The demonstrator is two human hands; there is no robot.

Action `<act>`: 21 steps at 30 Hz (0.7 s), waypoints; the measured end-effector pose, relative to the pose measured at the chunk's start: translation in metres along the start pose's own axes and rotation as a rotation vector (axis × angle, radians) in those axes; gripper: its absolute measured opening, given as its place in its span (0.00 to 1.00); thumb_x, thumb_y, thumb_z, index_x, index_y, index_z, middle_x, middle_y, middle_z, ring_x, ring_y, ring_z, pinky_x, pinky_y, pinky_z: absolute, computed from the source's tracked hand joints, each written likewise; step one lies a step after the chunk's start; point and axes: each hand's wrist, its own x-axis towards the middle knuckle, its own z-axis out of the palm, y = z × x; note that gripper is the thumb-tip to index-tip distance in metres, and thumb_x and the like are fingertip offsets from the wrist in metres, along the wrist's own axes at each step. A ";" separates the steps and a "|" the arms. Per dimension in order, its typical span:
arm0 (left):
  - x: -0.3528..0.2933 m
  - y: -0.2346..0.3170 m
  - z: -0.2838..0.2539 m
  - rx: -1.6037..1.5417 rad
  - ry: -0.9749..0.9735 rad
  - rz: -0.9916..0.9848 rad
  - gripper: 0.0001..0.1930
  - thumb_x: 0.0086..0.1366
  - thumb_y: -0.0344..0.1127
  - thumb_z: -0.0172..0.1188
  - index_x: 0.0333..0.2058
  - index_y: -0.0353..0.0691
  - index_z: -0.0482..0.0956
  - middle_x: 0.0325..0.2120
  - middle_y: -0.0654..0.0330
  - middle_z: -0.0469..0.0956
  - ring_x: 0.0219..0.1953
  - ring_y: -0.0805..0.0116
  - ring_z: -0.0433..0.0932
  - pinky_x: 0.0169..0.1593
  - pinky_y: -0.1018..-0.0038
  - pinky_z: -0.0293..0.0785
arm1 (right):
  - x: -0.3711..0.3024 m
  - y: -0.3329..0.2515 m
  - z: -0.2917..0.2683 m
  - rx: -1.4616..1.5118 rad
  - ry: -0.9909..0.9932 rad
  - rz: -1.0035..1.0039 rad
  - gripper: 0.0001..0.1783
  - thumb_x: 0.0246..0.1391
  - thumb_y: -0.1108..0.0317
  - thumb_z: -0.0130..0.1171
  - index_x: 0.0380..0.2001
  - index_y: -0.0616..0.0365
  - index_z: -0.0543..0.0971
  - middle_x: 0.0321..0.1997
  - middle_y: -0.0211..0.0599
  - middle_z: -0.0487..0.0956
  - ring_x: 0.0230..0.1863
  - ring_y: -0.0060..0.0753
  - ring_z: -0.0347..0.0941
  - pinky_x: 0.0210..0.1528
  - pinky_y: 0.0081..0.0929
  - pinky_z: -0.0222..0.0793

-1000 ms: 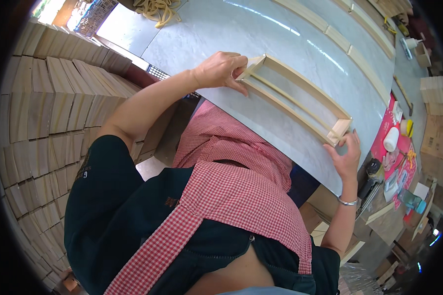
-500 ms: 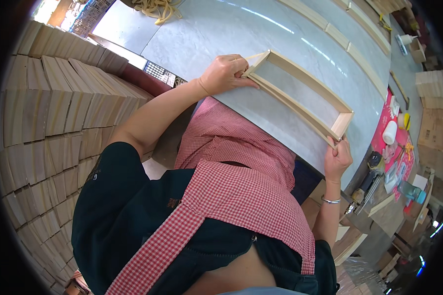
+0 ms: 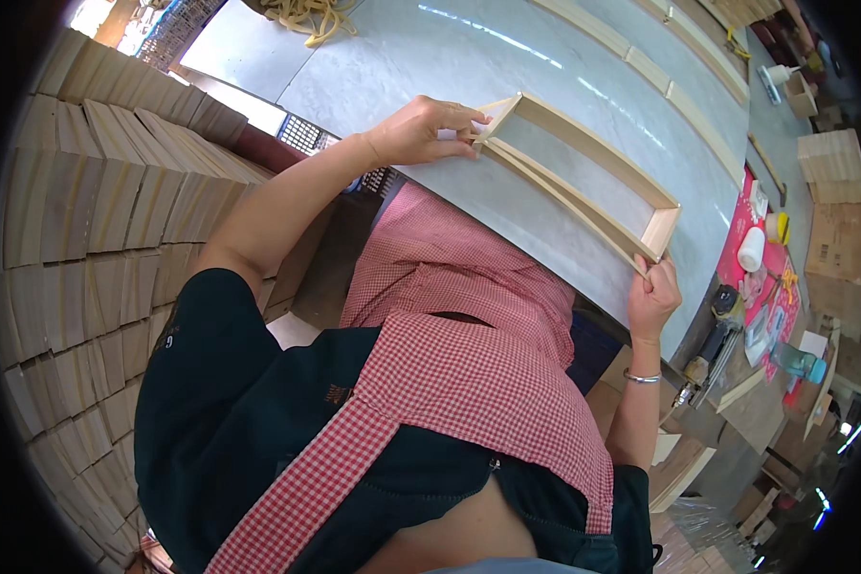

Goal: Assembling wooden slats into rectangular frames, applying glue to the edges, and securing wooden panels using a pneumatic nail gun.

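Observation:
A narrow rectangular frame (image 3: pixel 598 145) of pale wood stands on the grey marbled tabletop, slanting away from me at its left end. A thin pale rubber band (image 3: pixel 500 101) is stretched about it, running off its left corner and along its near side. At the left end my left hand (image 3: pixel 429 131) is closed, fingers and thumb pinching the band beside the corner. My right hand (image 3: pixel 654 298) is closed at the near right corner, its fingertips on the band's other end. Whether they also press the wood is hard to make out.
Tan rubber bands (image 3: pixel 308 17) lie heaped at the far left. Long wooden strips (image 3: pixel 649 67) run across the far tabletop. Stacked wood blocks (image 3: pixel 115 182) form a wall at my left. On the right are a white bottle (image 3: pixel 752 249), a nail gun (image 3: pixel 708 359) and a clear bottle (image 3: pixel 796 363).
My left hand has shifted slightly left and up, its fingers now farther off the frame's corner. The right hand has dropped a little lower, while the frame has barely moved.

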 end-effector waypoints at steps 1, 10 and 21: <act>-0.002 0.001 0.001 0.001 0.002 -0.001 0.09 0.55 0.31 0.73 0.27 0.35 0.80 0.36 0.56 0.86 0.33 0.62 0.84 0.40 0.71 0.80 | 0.001 0.001 -0.001 0.000 0.000 -0.003 0.24 0.53 0.82 0.64 0.17 0.60 0.58 0.19 0.34 0.62 0.29 0.37 0.72 0.56 0.39 0.75; -0.008 0.007 0.009 0.034 0.066 -0.183 0.09 0.57 0.31 0.72 0.30 0.35 0.80 0.31 0.59 0.85 0.33 0.62 0.85 0.35 0.72 0.79 | 0.004 0.015 -0.010 0.039 -0.141 0.032 0.25 0.52 0.83 0.65 0.18 0.60 0.56 0.20 0.35 0.62 0.40 0.42 0.81 0.52 0.37 0.74; 0.019 0.010 -0.007 0.184 -0.244 -0.077 0.16 0.60 0.31 0.69 0.47 0.43 0.80 0.32 0.59 0.81 0.29 0.66 0.78 0.40 0.70 0.78 | 0.004 0.020 -0.010 0.023 -0.148 0.058 0.25 0.51 0.83 0.65 0.18 0.60 0.56 0.22 0.37 0.69 0.52 0.49 0.82 0.49 0.33 0.72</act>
